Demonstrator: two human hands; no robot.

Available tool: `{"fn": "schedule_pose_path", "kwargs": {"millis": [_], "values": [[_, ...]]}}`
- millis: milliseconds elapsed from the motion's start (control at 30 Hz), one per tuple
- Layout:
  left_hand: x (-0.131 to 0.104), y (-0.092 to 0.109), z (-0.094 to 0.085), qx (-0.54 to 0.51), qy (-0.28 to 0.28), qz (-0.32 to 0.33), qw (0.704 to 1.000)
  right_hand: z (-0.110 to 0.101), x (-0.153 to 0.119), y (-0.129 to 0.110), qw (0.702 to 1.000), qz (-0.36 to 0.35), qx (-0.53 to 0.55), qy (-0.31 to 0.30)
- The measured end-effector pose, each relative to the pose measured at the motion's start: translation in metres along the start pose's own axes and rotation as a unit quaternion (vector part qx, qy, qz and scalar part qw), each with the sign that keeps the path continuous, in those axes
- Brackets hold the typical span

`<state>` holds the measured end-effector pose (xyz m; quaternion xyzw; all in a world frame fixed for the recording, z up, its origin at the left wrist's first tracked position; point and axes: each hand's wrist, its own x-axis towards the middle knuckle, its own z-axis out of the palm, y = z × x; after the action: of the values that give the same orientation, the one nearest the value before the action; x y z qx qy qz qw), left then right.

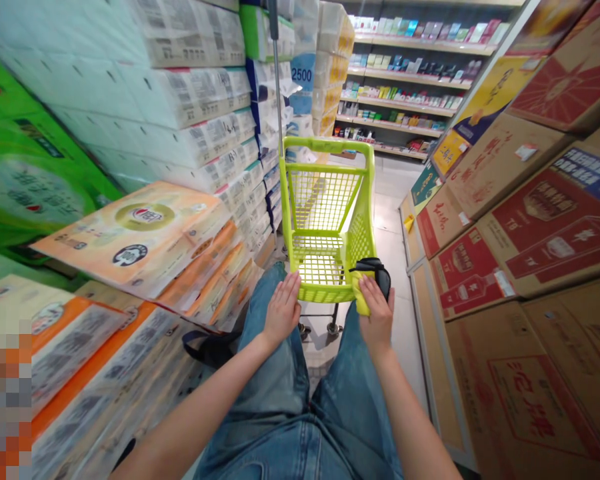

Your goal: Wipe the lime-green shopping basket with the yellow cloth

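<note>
A lime-green plastic shopping cart (325, 293) with a grid basket stands between my knees. My left hand (283, 308) grips its near left corner, the fingers laid together over the edge. At the near right corner, my right hand (376, 310) is closed on a yellow cloth (362, 303), pressing it against the cart. A black padded-looking piece (379, 268) sits beside the cloth and partly behind my fingers; I cannot make out whether it belongs to the cart. The basket's grid floor shows through with nothing lying on it.
Stacked tissue packs (200, 93) rise on the left, with orange packs (145, 227) jutting out near my left arm. Cardboard cartons (525, 213) line the right side. Shelves of small boxes (415, 73) stand beyond the cart. A thin metal pole (279, 87) rises at its left.
</note>
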<state>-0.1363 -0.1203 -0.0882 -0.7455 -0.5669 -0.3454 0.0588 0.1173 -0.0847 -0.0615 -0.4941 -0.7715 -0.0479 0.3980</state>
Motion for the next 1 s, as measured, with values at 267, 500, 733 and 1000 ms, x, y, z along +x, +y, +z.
{"fn": "schedule_pose_path", "kwargs": {"millis": [267,500,733,1000], "values": [[-0.002,-0.001,-0.001,-0.006,0.006,-0.004,1.000,0.046,0.012,-0.111,0.997,-0.033,0.044,-0.062],[-0.001,-0.002,0.000,-0.004,0.008,-0.006,1.000,0.021,0.007,-0.070,0.989,-0.110,0.022,-0.101],[-0.001,0.000,0.004,-0.005,0.017,-0.003,1.000,-0.017,-0.001,0.006,0.997,-0.006,-0.071,-0.029],[-0.003,-0.003,0.003,-0.017,0.017,-0.008,1.000,0.031,-0.001,-0.094,0.998,-0.023,-0.017,-0.047]]}}
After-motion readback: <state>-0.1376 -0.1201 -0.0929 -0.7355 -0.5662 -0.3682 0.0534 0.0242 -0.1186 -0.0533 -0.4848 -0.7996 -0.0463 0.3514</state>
